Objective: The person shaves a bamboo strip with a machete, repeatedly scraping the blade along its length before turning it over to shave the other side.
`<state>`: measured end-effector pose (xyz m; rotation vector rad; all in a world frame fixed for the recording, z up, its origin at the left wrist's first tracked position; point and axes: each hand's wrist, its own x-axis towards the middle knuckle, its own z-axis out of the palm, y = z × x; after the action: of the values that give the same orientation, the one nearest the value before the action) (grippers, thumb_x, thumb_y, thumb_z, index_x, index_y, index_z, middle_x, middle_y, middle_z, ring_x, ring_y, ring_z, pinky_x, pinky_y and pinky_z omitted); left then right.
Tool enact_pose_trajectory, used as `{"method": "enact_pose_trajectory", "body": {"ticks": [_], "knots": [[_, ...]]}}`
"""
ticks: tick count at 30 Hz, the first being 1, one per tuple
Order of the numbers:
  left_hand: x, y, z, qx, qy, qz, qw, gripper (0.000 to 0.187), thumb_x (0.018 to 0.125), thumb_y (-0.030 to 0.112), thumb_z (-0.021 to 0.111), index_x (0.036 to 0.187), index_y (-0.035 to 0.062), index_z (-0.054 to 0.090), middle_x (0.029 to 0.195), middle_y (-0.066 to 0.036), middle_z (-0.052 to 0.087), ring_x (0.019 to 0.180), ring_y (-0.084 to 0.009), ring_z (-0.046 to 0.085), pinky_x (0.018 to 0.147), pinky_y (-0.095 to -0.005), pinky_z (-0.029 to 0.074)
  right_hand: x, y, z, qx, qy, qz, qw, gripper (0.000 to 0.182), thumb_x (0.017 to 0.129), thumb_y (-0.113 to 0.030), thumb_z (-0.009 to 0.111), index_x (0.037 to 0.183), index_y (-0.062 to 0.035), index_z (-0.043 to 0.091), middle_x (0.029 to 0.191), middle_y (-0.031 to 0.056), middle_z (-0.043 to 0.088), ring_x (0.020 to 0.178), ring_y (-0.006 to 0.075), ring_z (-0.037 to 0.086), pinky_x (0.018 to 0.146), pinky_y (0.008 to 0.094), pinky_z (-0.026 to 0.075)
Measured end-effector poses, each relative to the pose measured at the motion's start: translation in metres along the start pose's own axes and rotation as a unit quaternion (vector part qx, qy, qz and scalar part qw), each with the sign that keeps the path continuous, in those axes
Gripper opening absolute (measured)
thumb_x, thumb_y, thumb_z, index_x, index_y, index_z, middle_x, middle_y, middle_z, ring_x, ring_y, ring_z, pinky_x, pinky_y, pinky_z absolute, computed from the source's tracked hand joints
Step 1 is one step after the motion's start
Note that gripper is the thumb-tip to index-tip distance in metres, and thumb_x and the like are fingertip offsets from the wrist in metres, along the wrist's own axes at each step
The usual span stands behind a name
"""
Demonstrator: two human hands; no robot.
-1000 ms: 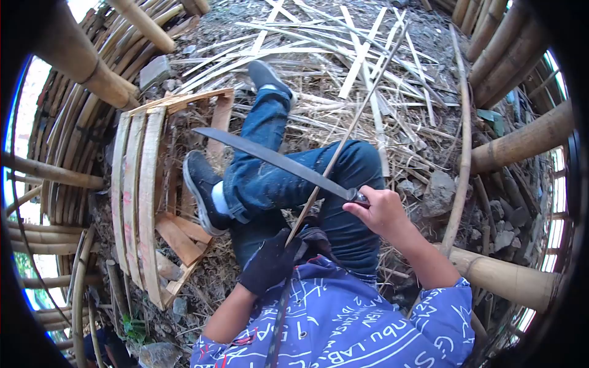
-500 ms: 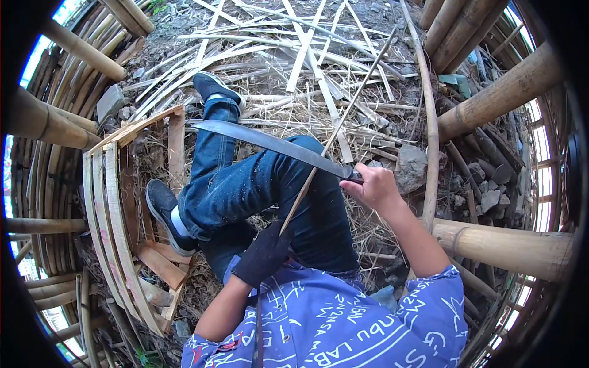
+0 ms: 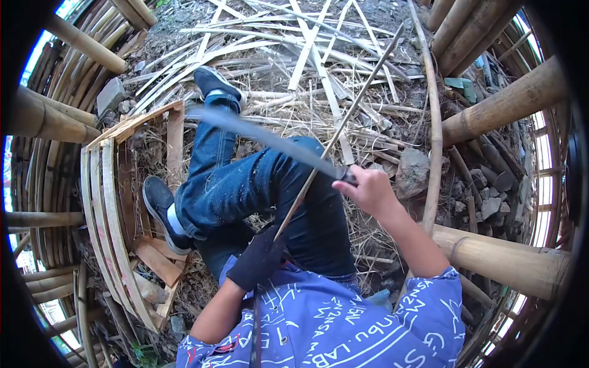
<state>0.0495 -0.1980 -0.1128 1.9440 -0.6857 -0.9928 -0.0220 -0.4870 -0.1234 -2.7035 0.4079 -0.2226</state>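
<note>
My right hand (image 3: 370, 187) is wrapped round the dark handle of a machete, whose long, slightly curved blade (image 3: 261, 140) points left across my knee and is smeared by motion. In a black glove, my left hand (image 3: 261, 254) grips the lower end of a long, thin bamboo strip (image 3: 350, 113). The strip slants up and to the right over my raised knee. Near the handle, the blade crosses the strip over my jeans (image 3: 313, 227). Pale specks dot the denim.
To the left lies a slatted wooden crate (image 3: 101, 208). Split bamboo strips (image 3: 307, 43) are strewn over the ground ahead. Thick bamboo poles (image 3: 509, 98) flank both sides. Rocks (image 3: 416, 170) and rubble lie at the right, beside a long thin pole (image 3: 434, 116).
My right hand and the machete have shifted slightly left along the strip, and the blade is now blurred. My gloved left hand has moved a little left and down.
</note>
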Motion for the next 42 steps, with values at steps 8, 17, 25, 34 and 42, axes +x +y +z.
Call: {"method": "enact_pose_trajectory", "body": {"ticks": [8,17,25,34,42], "knots": [[0.0,0.002,-0.006,0.006,-0.022,-0.03,0.999,0.028,0.096,0.02,0.044,0.101,-0.0046,0.055,0.085,-0.025,0.061,0.08,-0.0419,0.06,0.069,-0.046,0.047,0.028,0.051,-0.007,0.006,0.014,0.123,0.992,0.059,0.087,-0.058,0.055,0.07,-0.0021,0.057,0.058,0.0186,0.061,0.058,0.0364,0.064,0.052,0.0447,0.051],[-0.003,-0.005,-0.005,-0.008,-0.045,-0.029,0.999,0.027,0.096,0.02,0.044,0.097,-0.0045,0.055,0.08,-0.022,0.062,0.074,-0.0384,0.062,0.067,-0.0426,0.048,0.022,0.053,-0.005,-0.05,-0.015,0.038,0.998,0.066,0.084,-0.071,0.046,0.068,-0.0072,0.053,0.053,0.0114,0.058,0.052,0.0281,0.064,0.048,0.0395,0.051],[-0.001,0.001,-0.005,-0.056,-0.041,-0.081,0.994,0.03,0.098,0.024,0.043,0.093,-0.0032,0.054,0.078,-0.017,0.064,0.071,-0.0256,0.065,0.066,-0.0366,0.05,0.026,0.05,-0.017,0.029,-0.011,0.076,0.997,0.064,0.083,-0.069,0.049,0.069,-0.0075,0.056,0.051,0.0111,0.056,0.05,0.03,0.062,0.047,0.0393,0.049],[-0.005,0.0,-0.009,-0.058,-0.048,-0.082,0.994,0.031,0.098,0.023,0.042,0.088,-0.0024,0.056,0.077,-0.015,0.066,0.072,-0.0255,0.066,0.069,-0.0351,0.05,0.066,0.087,-0.015,0.048,0.063,0.132,0.988,0.064,0.088,-0.063,0.049,0.071,-0.0028,0.062,0.056,0.0163,0.06,0.059,0.0352,0.065,0.054,0.0426,0.052],[-0.029,-0.014,-0.005,-0.117,-0.043,-0.08,0.989,0.033,0.098,0.022,0.039,0.104,0.001,0.064,0.091,-0.014,0.067,0.086,-0.0259,0.066,0.079,-0.0357,0.049,0.047,0.084,-0.009,-0.018,0.012,0.015,1.0,0.068,0.082,-0.071,0.049,0.067,-0.0053,0.059,0.055,0.0124,0.06,0.055,0.0296,0.065,0.052,0.04,0.054]]}}
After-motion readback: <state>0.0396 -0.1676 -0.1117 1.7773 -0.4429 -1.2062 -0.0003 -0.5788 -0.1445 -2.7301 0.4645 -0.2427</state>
